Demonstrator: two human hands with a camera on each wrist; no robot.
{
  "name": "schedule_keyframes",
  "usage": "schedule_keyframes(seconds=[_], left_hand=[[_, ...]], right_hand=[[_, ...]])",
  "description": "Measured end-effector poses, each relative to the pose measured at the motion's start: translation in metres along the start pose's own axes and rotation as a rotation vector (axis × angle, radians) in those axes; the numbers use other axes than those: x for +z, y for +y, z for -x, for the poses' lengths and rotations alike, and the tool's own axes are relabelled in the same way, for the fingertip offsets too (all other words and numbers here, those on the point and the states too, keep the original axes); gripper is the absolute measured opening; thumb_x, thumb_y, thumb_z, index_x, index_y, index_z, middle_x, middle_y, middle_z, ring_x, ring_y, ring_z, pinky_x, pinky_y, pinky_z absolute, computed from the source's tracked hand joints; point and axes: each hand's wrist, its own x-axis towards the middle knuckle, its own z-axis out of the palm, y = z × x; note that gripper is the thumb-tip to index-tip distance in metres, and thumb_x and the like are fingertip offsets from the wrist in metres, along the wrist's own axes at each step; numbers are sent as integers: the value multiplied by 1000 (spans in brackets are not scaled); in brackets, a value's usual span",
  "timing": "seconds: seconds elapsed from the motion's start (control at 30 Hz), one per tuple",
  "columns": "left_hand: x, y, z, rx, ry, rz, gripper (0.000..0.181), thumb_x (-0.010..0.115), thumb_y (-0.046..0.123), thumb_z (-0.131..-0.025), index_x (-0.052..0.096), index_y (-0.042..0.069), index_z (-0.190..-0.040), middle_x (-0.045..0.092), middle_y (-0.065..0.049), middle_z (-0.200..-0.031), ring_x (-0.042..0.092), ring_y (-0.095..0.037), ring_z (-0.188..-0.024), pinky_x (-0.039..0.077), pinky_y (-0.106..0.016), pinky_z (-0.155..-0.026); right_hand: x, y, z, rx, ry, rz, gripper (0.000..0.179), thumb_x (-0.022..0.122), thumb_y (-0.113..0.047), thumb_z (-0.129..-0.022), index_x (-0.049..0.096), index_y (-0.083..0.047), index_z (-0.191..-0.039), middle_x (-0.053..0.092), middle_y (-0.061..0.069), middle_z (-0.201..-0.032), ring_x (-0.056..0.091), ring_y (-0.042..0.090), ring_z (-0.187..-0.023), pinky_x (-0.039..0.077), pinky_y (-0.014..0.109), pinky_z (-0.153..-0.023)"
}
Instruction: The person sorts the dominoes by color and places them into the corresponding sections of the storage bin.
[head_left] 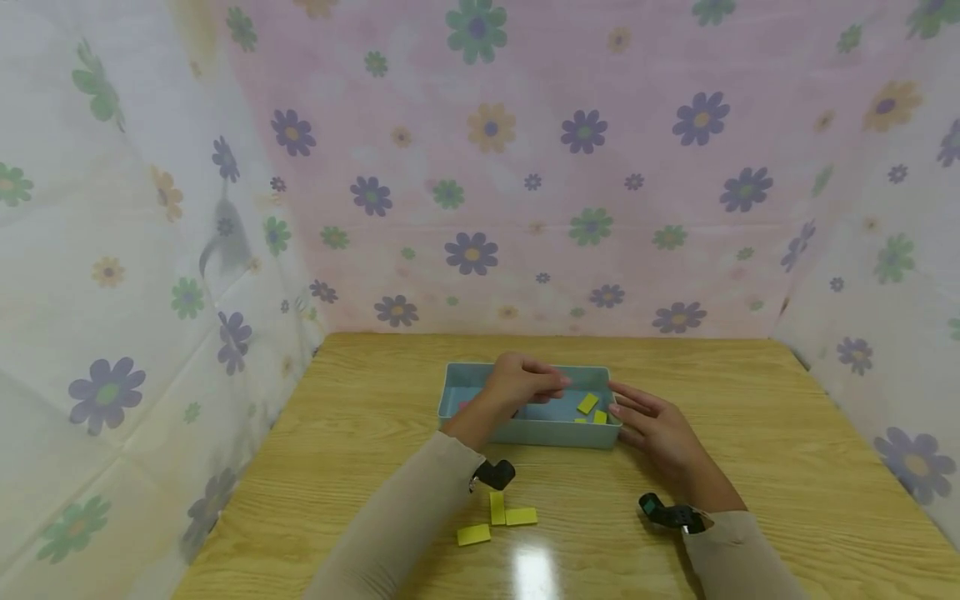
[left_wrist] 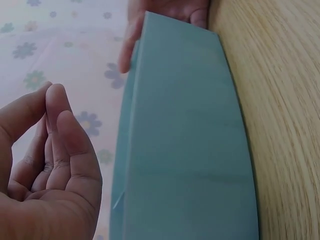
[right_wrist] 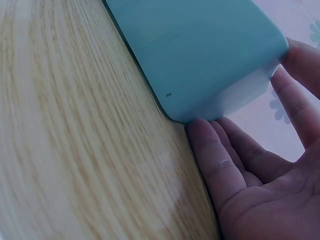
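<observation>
A light blue-green rectangular box (head_left: 555, 433) stands on the table. My left hand (head_left: 525, 382) hovers over its middle, fingers curled and thumb tip meeting the fingertips; the left wrist view shows nothing between them. My right hand (right_wrist: 270, 185) rests its fairly straight fingers against the box's right end. Inside the box, at the right, lie several small yellow blocks (head_left: 588, 403). A bit of something pink (head_left: 463, 405) shows at the left inside; the forearm hides part of the interior.
Nearer the front lie three yellow blocks, one upright in line (head_left: 497, 507) and two sideways, the right one (head_left: 521, 517) and the left one (head_left: 473, 534). Flowered cloth (head_left: 525, 167) encloses the wooden table (head_left: 360, 433) at the back and sides.
</observation>
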Motion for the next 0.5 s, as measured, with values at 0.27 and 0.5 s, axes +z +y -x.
schedule_keyframes(seconds=[0.27,0.5], left_hand=[[-19,0,15,51,-87,9,27,87,30,-86,82,12,-106,80,-11,-105,78,-19,-93,60,-47,-95],[-33,-2,28,57,-120,-53,26,86,33,-87,83,16,-106,80,-8,-97,74,-16,-80,45,-40,-64]], right_hand=[[-1,-1,1,10,0,7,66,66,-40,-102,41,-23,-161,30,17,-167,53,17,-140,57,30,-100],[-2,-2,1,12,-7,8,67,66,-39,-103,39,-23,-162,28,18,-167,56,7,-134,57,30,-100]])
